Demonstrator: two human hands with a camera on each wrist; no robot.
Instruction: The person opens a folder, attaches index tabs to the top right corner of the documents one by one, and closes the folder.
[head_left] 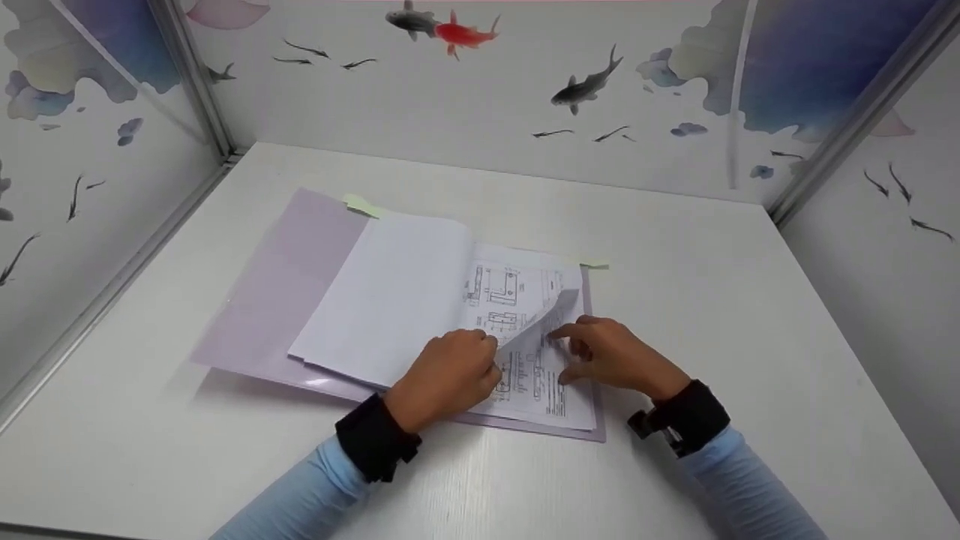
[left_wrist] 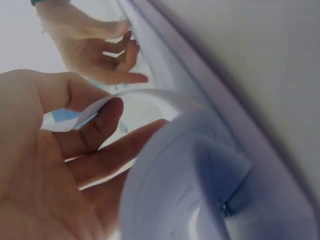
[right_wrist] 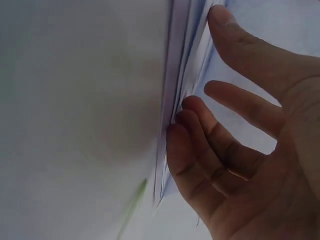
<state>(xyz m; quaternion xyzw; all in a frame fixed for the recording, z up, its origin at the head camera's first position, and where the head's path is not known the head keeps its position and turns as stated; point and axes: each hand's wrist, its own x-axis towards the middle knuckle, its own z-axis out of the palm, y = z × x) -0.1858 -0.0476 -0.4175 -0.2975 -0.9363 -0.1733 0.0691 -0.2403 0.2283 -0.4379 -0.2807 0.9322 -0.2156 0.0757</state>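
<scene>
A lilac folder (head_left: 270, 262) lies spread on the table with a stack of paper sheets inside. Blank white page backs (head_left: 397, 277) face up on its left; printed technical drawings (head_left: 501, 289) show on its right. Between thumb and forefinger my left hand (head_left: 450, 371) pinches a sheet (left_wrist: 95, 110), which bows up off the stack. The sheet's far corner (head_left: 566, 298) is lifted and curled. My right hand (head_left: 611, 356) touches the right-hand pages near their outer edge, fingers loosely bent. In the right wrist view its fingertips meet the page edges (right_wrist: 192, 65).
Pale green sticky tabs (head_left: 362, 206) jut from the top of the pages, one at the right edge (head_left: 596, 265). A white table (head_left: 712, 285) lies beneath, bounded by white panels (head_left: 480, 97) with painted fish and metal corner posts.
</scene>
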